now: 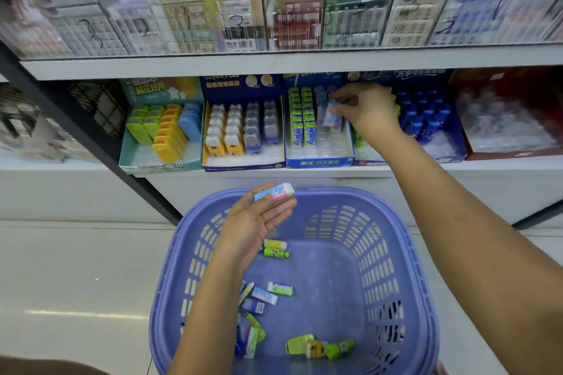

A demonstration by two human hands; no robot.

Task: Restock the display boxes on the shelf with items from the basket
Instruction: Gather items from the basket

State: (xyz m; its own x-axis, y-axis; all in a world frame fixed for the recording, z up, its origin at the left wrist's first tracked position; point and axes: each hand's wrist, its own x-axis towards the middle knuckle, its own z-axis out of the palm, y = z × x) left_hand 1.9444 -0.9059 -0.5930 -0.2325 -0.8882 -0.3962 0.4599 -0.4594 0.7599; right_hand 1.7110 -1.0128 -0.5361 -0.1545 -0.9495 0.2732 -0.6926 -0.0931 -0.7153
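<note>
The right hand [368, 106] reaches up to the shelf [502, 165] and into the blue display box [320, 161], at 12 o'clock from the basket [422, 253]. Its grip is pinching a blue and pink pack [332, 114] near the top end. I think it is held that way so the pack hangs straight and can slide down into its row. The box keeps its things in neat rows, standing up.

The left hand [259, 216] hangs low, over the far rim of the basket. Its palm faces up and its grip is soft, with the thumb pressing a second pack [274, 192] onto the fingers. It looks ready to pass that one up next.

Inside the blue display box, green packs [300, 119] fill the 9 o'clock side and blue ones stand beside them. The front part, at 6 o'clock, looks bare, so there is room for more.

The basket sits on the floor and has only a few things left in it. Some little flat packs [264, 295] lie toward 7 o'clock. Green bottle-shaped bits [320, 347] lie at 6 o'clock. Two small green ones [275, 252] sit near the middle, just under the left wrist.

At 9 o'clock from the blue display box stand two more boxes. The yellow-sided box [243, 166] looks quite full, and the teal box [131, 158] has some gaps.
</note>
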